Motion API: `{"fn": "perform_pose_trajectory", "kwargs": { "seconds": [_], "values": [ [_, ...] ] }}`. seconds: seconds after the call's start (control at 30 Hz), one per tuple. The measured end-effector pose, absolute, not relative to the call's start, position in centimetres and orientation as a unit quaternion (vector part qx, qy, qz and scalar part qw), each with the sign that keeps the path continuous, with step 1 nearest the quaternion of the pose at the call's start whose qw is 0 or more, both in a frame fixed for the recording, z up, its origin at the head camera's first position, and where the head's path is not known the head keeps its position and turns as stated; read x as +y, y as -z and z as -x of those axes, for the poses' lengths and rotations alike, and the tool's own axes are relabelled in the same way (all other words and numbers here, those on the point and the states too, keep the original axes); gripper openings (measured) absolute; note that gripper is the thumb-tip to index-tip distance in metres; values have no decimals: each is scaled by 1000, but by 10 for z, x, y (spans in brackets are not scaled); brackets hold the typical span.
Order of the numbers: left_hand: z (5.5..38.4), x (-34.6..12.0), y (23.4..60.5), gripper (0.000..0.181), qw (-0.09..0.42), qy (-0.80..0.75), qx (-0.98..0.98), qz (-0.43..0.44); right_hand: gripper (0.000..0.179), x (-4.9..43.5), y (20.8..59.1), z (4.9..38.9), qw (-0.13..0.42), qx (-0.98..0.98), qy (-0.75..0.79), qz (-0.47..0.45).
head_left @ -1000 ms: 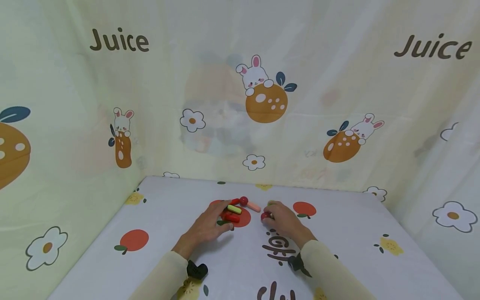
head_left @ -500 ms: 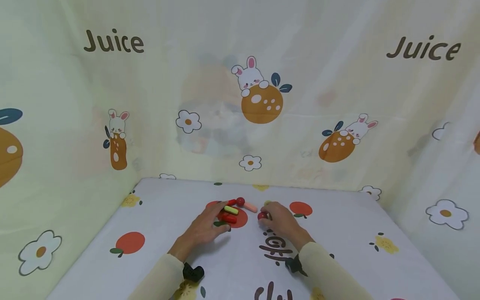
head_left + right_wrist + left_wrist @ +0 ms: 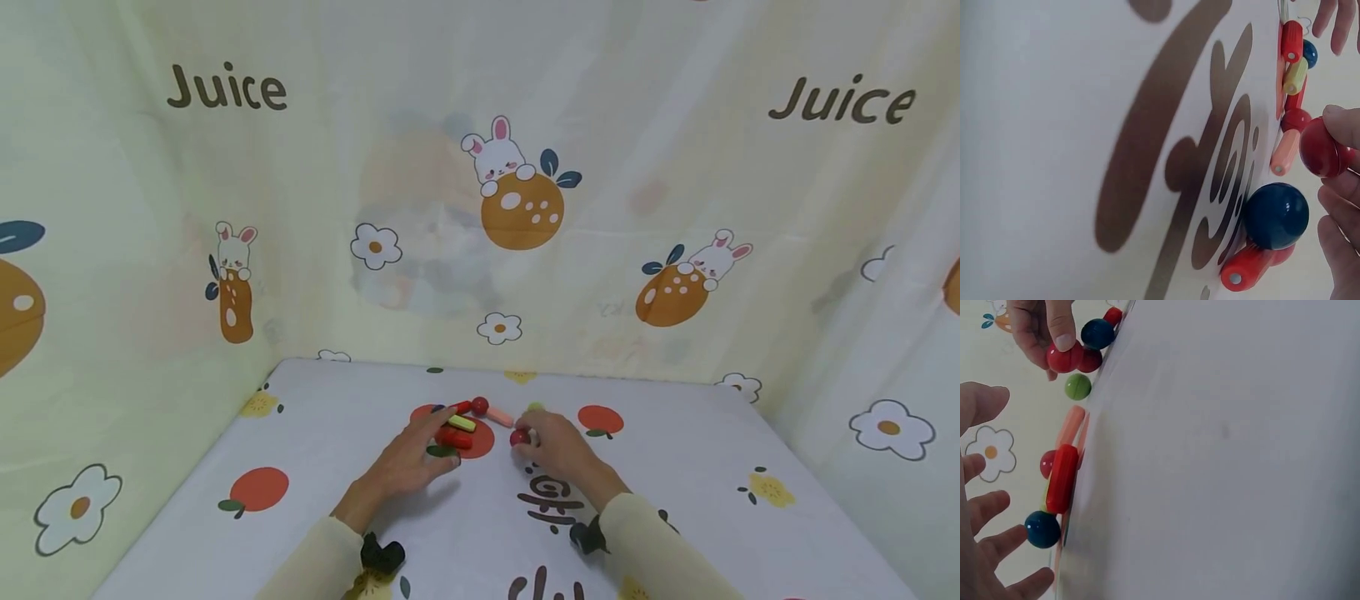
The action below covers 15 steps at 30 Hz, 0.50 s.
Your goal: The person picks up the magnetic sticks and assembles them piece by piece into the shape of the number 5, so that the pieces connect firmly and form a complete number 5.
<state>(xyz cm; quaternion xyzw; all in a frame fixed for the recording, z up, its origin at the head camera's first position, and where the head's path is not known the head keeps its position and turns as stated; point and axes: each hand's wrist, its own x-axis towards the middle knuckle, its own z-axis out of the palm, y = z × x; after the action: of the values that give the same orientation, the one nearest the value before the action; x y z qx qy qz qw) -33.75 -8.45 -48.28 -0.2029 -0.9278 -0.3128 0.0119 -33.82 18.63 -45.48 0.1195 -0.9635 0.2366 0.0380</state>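
My right hand (image 3: pixel 558 450) pinches a glossy red ball (image 3: pixel 1317 147) between thumb and fingers; the ball looks raised off the table in the right wrist view. My left hand (image 3: pixel 401 462) is spread around the left cluster, its fingers apart. That cluster has a thick red rod (image 3: pixel 1063 480), a yellow-green rod (image 3: pixel 461 422), another red ball (image 3: pixel 480 406), a peach rod (image 3: pixel 500 417) and a blue ball (image 3: pixel 1042 529). One left fingertip is close to the blue ball; contact cannot be told. Beside my right hand are a second blue ball (image 3: pixel 1277 215), a red rod (image 3: pixel 1247 269) and a green ball (image 3: pixel 1078 386).
A white tablecloth (image 3: pixel 315 400) printed with fruit and dark lettering covers the table. Pale printed curtains (image 3: pixel 420 183) stand behind it and along both sides. Dark straps (image 3: pixel 382 554) sit at the wrists.
The red ball in my right hand has shifted slightly left, towards my left hand. My left hand stays around the left cluster. The head view has moved a little.
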Motion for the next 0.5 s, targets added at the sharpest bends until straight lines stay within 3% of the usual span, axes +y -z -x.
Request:
{"fn": "perform_pose_trajectory", "kwargs": {
  "seconds": [0.5],
  "values": [
    [330, -85, 478, 82, 7, 308, -929, 207, 39, 187, 450, 329, 23, -956, -244, -164]
  ]
}}
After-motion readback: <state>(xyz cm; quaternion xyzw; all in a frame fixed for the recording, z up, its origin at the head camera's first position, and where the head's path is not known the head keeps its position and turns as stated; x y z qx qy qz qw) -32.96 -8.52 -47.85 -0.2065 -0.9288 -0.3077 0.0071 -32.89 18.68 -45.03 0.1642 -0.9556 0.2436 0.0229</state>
